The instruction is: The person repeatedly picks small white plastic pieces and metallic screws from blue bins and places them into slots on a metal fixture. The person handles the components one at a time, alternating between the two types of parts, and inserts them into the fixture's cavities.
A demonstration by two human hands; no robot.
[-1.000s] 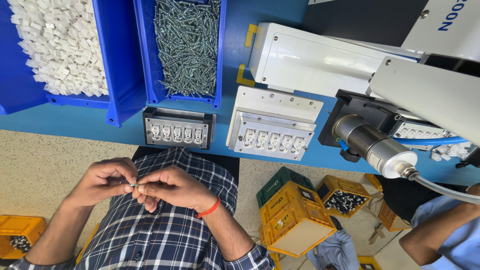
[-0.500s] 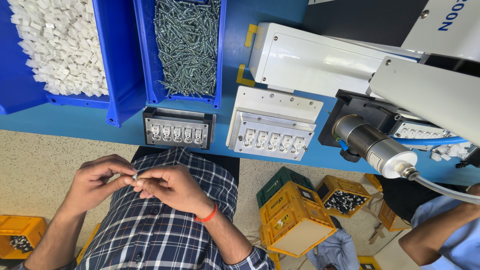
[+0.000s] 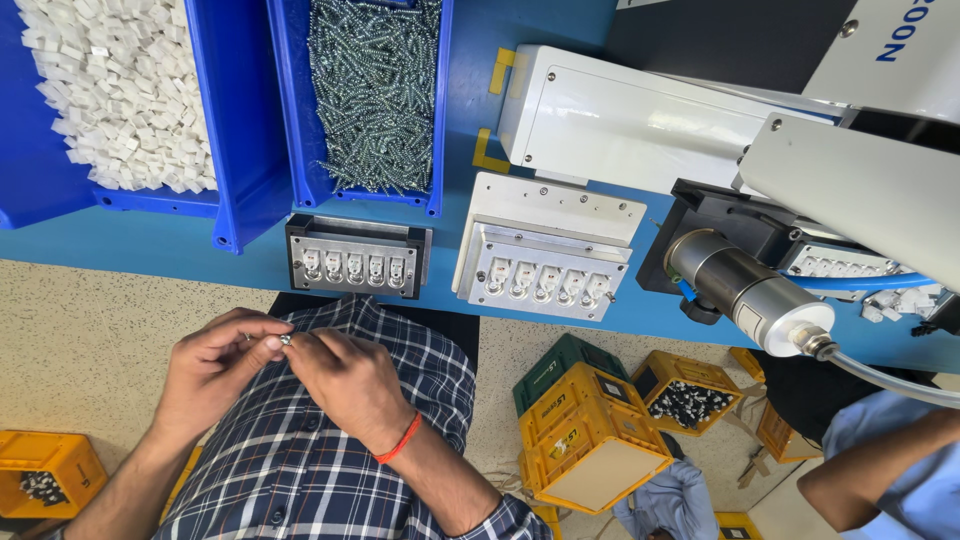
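The left hand (image 3: pixel 215 365) and the right hand (image 3: pixel 350 385) meet close to the person's chest, over a blue checked shirt (image 3: pixel 300 470), at the near edge of the blue table (image 3: pixel 140 245). Between them sits a small metal piece (image 3: pixel 286 340), too small to tell its exact shape. The left thumb and forefinger are pressed together on it in a pinch, and the fingertips of the right hand close in on it from the other side, the remaining fingers curled. A red band (image 3: pixel 398 440) circles the right wrist.

Just beyond the hands, on the table, lies a dark metal tray (image 3: pixel 357 257) with a row of small white parts set in its slots. To its right is a white tray (image 3: pixel 545 250) with a similar row. At the far side, a blue bin of white plastic pieces (image 3: pixel 110 90) stands at the left, and beside it a blue bin of screws (image 3: pixel 372 90). A white machine (image 3: pixel 640 120) with a metal cylinder (image 3: pixel 745 290) fills the right. Yellow crates (image 3: pixel 590 440) stand on the floor, and another person's arm (image 3: pixel 880 470) shows at the near right corner.
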